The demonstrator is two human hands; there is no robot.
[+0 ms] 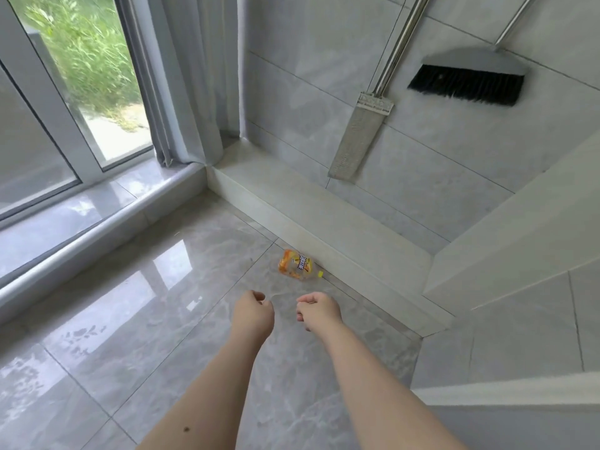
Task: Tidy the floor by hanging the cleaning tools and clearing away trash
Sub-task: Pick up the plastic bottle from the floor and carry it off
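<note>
A crushed clear plastic bottle (297,266) with an orange-yellow label and a yellow cap lies on the grey tile floor against the low ledge. My left hand (252,315) and my right hand (318,311) hover side by side just short of it, fingers loosely curled, holding nothing. On the tiled wall hang a flat mop (357,138) with a steel handle and a broom (467,82) with a grey head and black bristles, both off the floor.
A low tiled ledge (324,228) runs along the wall's foot. A glass door (65,108) with a raised sill stands at the left, grey curtains (194,76) in the corner. A white wall edge (519,222) juts out at the right.
</note>
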